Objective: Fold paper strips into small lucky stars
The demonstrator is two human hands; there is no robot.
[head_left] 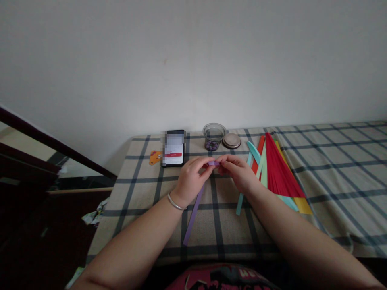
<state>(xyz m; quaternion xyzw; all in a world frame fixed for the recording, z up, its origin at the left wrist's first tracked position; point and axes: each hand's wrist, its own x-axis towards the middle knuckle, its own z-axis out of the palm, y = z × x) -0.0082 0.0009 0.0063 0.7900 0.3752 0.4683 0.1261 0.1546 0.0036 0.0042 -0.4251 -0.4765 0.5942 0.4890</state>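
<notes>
A purple paper strip is pinched between both hands, its upper end folded over and its long tail hanging down to the left across the cloth. My left hand, with a silver bangle at the wrist, is closed on the folded end. From the other side my right hand closes its thumb and fingers on the same end. Just beyond the hands stands a clear jar with small purple pieces in the bottom. Its round lid lies beside it on the right.
On the right lies a fan of coloured strips, mostly red, with a light blue strip apart. A phone leans at the back left near an orange bear cutout. The checked tablecloth meets a wall behind.
</notes>
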